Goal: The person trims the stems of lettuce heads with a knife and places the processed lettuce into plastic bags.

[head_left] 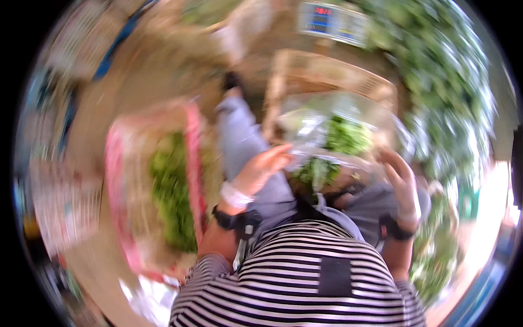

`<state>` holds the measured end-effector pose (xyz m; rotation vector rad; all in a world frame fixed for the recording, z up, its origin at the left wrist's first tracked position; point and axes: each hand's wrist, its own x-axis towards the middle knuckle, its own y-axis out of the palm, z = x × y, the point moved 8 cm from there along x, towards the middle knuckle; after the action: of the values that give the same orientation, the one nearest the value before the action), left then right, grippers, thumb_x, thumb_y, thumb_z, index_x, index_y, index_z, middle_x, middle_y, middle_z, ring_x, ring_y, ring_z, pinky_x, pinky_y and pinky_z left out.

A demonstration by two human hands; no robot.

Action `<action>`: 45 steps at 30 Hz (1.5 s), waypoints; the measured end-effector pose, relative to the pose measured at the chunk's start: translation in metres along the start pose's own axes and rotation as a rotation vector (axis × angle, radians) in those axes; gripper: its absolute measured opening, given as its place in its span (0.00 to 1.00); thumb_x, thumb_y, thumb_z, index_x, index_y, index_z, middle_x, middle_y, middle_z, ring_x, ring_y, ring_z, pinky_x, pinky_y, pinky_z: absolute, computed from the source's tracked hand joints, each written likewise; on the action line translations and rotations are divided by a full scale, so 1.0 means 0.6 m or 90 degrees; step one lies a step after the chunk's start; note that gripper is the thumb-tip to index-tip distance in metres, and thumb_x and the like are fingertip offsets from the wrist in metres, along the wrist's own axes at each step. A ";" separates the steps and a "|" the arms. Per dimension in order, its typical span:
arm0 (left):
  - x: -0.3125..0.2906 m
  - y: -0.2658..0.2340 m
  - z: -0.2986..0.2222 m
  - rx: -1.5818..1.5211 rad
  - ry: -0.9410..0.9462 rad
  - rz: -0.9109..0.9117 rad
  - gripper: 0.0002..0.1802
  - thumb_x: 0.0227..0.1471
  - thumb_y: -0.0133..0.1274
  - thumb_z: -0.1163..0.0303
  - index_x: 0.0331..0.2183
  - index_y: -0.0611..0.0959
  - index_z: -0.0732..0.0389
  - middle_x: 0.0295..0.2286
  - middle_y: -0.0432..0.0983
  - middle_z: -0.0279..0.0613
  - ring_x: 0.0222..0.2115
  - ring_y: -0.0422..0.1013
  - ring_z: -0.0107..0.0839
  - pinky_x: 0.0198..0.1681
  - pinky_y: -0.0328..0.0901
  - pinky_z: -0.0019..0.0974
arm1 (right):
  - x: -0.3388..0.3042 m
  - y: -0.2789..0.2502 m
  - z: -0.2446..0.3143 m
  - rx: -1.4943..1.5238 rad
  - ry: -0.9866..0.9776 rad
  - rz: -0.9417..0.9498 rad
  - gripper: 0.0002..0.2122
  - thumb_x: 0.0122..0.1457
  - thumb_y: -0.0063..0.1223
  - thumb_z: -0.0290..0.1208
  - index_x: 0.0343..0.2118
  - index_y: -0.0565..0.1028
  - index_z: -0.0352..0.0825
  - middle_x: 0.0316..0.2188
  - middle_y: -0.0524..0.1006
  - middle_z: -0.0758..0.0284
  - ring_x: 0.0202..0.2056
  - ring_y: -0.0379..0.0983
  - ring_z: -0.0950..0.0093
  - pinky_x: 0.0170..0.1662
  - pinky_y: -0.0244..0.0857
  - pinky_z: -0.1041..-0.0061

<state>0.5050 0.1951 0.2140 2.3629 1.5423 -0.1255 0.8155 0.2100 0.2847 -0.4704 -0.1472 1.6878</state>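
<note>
A clear plastic bag [308,129] with leafy greens [348,136] in it lies across the near end of a tan crate, in front of my lap. My left hand [260,170] pinches the bag's near left edge between its fingers and thumb. At the near right edge, my right hand [400,177] has its fingers bent onto the plastic, and the film stretches between both hands. More green leaves [317,172] show just below the bag's edge, close to my lap. Motion blur softens the fingertips.
The tan plastic crate [340,68] stands ahead of my knees. On the left is a pink-rimmed crate [113,158] with leafy greens [173,201]. A scale with a lit display [332,23] sits beyond. A large heap of leaves [441,82] fills the right side.
</note>
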 end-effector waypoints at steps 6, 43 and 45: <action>-0.244 -0.161 -0.044 0.114 0.094 -0.306 0.22 0.57 0.47 0.63 0.51 0.71 0.62 0.43 0.72 0.41 0.43 0.67 0.24 0.48 0.61 0.28 | -0.052 0.042 -0.023 0.092 -0.202 0.039 0.18 0.63 0.41 0.39 0.18 0.64 0.33 0.17 0.63 0.70 0.22 0.59 0.78 0.28 0.52 0.80; -0.016 -0.579 0.495 0.987 -0.292 -0.140 0.53 0.36 0.64 0.60 0.60 0.52 0.33 0.58 0.54 0.42 0.61 0.45 0.41 0.60 0.39 0.62 | 0.049 0.237 0.090 -0.319 -0.060 0.111 0.21 0.58 0.49 0.48 0.37 0.74 0.29 0.34 0.74 0.65 0.40 0.68 0.73 0.48 0.59 0.74; 0.010 -0.589 0.502 1.034 -0.273 -0.135 0.54 0.34 0.65 0.61 0.59 0.52 0.33 0.57 0.56 0.42 0.60 0.49 0.42 0.59 0.40 0.62 | 0.054 0.240 0.080 -0.304 -0.044 0.106 0.20 0.57 0.52 0.46 0.36 0.74 0.29 0.34 0.75 0.65 0.39 0.68 0.71 0.46 0.59 0.74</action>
<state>0.2172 0.2375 -0.1478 2.5776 1.5998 -2.5201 0.6619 0.2236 0.2697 -0.7966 -0.5838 1.8331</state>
